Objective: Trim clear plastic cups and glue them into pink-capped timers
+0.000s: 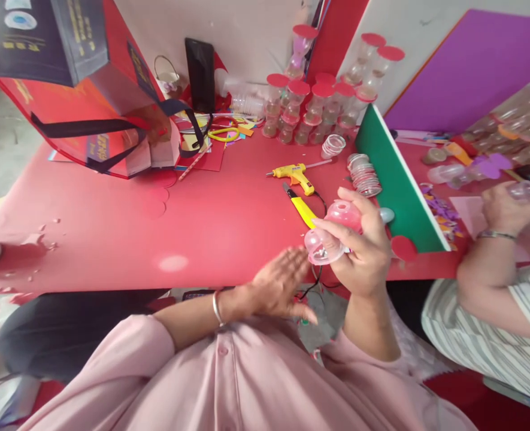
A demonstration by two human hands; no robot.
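My right hand is raised over the table's front edge, its fingers wrapped round clear plastic dome lids. One dome faces left, and red shows through the other behind my fingers. Just to the left, my left hand is stretched out flat with its fingers together and thumb apart, holding nothing. Its fingertips come close to the lower dome; whether they touch I cannot tell. Behind my right hand lies a yellow utility knife, partly covered by the hand. A yellow glue gun rests beyond it.
Stacked plastic cups with red discs stand at the back. A green divider separates a co-worker's hand. Stacked lids lie beside it. A large red bag, a phone and a pink-red table are also here.
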